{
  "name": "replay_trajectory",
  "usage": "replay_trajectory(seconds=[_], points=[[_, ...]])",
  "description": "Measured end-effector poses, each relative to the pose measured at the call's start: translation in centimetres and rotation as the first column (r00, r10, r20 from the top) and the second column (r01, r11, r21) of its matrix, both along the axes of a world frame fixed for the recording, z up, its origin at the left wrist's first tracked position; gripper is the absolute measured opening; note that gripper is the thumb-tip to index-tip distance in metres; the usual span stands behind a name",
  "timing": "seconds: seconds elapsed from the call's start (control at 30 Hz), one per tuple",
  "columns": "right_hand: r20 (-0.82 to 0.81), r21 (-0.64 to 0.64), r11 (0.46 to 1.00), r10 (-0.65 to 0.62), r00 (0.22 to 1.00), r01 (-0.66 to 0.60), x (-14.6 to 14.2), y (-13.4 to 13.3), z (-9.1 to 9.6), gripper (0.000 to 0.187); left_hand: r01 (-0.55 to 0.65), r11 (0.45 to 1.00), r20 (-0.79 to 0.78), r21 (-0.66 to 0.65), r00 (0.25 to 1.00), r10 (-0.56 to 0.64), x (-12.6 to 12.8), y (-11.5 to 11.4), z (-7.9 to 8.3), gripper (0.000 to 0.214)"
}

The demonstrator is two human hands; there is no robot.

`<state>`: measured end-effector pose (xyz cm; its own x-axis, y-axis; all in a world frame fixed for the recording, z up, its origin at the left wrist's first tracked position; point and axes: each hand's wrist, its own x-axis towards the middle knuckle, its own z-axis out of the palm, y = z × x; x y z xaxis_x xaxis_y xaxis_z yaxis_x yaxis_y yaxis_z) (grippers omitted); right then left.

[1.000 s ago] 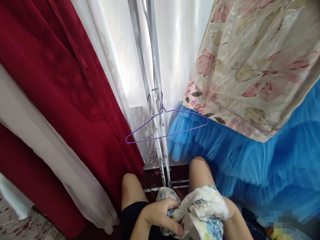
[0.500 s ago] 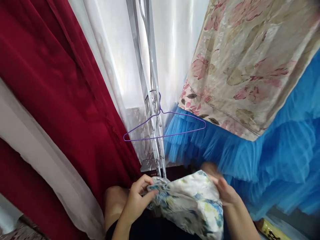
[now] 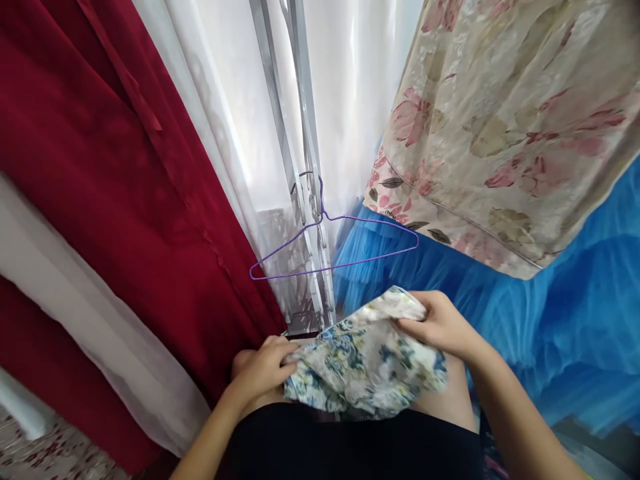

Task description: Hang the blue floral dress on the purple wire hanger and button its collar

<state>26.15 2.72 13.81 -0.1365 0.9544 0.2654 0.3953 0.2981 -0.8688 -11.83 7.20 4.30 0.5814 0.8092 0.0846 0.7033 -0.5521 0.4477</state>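
Note:
A white cloth garment with blue and yellow-green flowers (image 3: 367,357) lies bunched over my lap, stretched between my hands. Its exact kind does not show. My left hand (image 3: 267,365) is closed on its left edge, low down by my thigh. With thumb and fingers, my right hand (image 3: 437,323) pinches the upper right corner, which is raised higher than the rest. Just beyond the cloth, a thin purple clothes hanger (image 3: 345,265) hangs bare from a metal rack (image 3: 280,100), apart from both hands.
Dark red curtain cloth (image 3: 165,253) with a pale strip falls along the left. White curtain (image 3: 220,87) hangs behind the rack. At the right hang a beige floral garment (image 3: 480,147) and blue ruffled tulle (image 3: 510,327). Patterned floor covering (image 3: 45,440) shows at bottom left.
My right hand has moved up and forward, now gripping the garment's upper corner. The cloth has spread wider and turned between my hands. My left hand has shifted slightly left. The view has shifted a little.

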Motion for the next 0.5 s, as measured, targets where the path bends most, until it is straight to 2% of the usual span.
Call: replay_trajectory(seconds=[0.07, 0.2, 0.27, 0.37, 0.5], points=[[0.177, 0.111, 0.994, -0.009, 0.984, -0.011, -0.8, 2.0, 1.2, 0.011, -0.015, 0.997, -0.053, 0.074, 0.998, 0.019, -1.7, 1.5, 1.6, 0.017], [0.246, 0.275, 0.960, -0.123, 0.961, 0.052, -1.8, 4.7, 3.0, 0.017, -0.078, 0.975, -0.089, 0.209, 0.991, 0.098, -3.9, 3.5, 5.0, 0.018], [0.243, 0.330, 0.939, -0.185, 0.952, 0.098, -2.1, 5.1, 3.4, 0.018, -0.096, 0.979, -0.068, 0.178, 0.992, 0.110, -4.6, 4.3, 6.3, 0.017], [0.256, 0.367, 0.924, -0.210, 0.944, 0.106, -2.2, 4.8, 3.8, 0.017, -0.062, 0.996, -0.004, 0.059, 0.998, 0.062, -5.2, 5.4, 7.6, 0.027], [0.281, 0.383, 0.918, -0.223, 0.933, 0.104, -1.8, 4.9, 3.8, 0.018, -0.007, 0.993, 0.086, 0.122, 0.996, -0.004, -5.4, 6.2, 8.6, 0.030]])
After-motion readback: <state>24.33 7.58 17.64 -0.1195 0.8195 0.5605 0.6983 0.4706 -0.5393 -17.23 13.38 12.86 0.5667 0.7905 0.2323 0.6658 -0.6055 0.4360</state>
